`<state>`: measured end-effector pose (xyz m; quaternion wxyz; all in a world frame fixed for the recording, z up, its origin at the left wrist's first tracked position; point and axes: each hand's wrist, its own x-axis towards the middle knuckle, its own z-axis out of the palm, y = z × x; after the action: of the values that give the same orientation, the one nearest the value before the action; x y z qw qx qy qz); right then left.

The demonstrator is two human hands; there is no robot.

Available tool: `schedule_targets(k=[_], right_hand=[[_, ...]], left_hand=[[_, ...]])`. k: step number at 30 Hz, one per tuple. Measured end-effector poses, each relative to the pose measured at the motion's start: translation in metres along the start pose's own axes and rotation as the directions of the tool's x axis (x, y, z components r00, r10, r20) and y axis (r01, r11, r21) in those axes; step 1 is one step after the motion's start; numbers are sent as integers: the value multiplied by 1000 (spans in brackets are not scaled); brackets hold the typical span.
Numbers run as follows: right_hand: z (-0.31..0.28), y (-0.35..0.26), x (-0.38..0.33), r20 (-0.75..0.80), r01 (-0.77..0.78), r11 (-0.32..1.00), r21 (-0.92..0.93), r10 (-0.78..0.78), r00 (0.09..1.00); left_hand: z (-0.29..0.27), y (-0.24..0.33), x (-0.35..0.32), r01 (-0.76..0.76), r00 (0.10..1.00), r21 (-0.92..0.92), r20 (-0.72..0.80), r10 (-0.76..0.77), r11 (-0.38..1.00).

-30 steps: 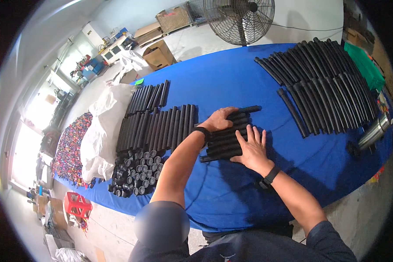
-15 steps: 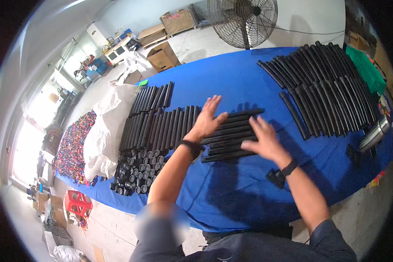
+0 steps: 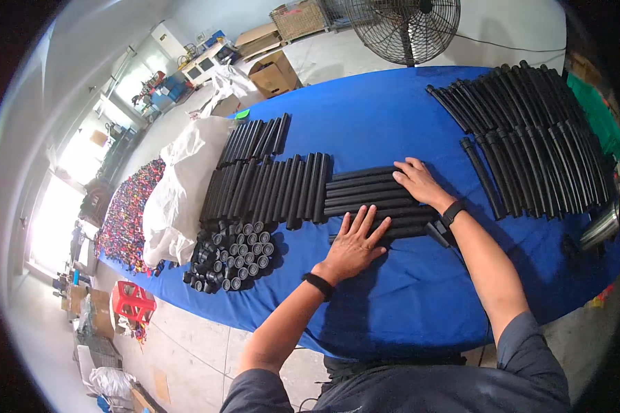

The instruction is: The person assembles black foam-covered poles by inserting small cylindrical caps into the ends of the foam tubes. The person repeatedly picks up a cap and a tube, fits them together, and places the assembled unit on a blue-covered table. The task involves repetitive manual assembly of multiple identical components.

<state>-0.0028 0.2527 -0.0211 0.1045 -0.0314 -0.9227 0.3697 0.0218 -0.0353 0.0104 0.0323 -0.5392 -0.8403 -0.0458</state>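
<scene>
Several black tubes [image 3: 358,194] lie side by side, left to right, on the blue-covered table in front of me. My left hand [image 3: 355,244] rests flat with spread fingers on the nearer tubes, covering part of them. Fingers stretched, my right hand [image 3: 421,186] touches the right ends of the farther tubes. A small dark object [image 3: 438,234] sits below my right wrist, too shadowed to name. Just left of these tubes stand rows of upright-pointing black tubes [image 3: 265,189], lying flat. Nearer me is a cluster of round black caps [image 3: 244,255].
More black tubes with thicker ends [image 3: 523,148] fill the table's right side, near a shiny metal cylinder [image 3: 599,230]. At left lie a white plastic sheet [image 3: 176,199] and a heap of small multicoloured pieces [image 3: 127,213]. A large fan [image 3: 410,27] stands beyond the table.
My left hand has come down and nearer me onto the tubes. My right hand has moved farther away to their right ends. The tubes now lie closer together; the view has shifted slightly.
</scene>
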Motion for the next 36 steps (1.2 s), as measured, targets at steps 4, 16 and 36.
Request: schedule_targets(k=[4, 16, 36], right_hand=[[-9, 1, 1, 37, 71, 996, 49, -73, 997], [7, -28, -67, -82, -25, 396, 918, 250, 965], [25, -51, -89, -155, -4, 434, 901, 329, 932]], left_hand=[[-5, 1, 6, 11, 1000, 23, 11, -11, 1000], [-3, -3, 6, 49, 999, 22, -20, -49, 999], [7, -48, 16, -105, 993, -50, -56, 103, 993]])
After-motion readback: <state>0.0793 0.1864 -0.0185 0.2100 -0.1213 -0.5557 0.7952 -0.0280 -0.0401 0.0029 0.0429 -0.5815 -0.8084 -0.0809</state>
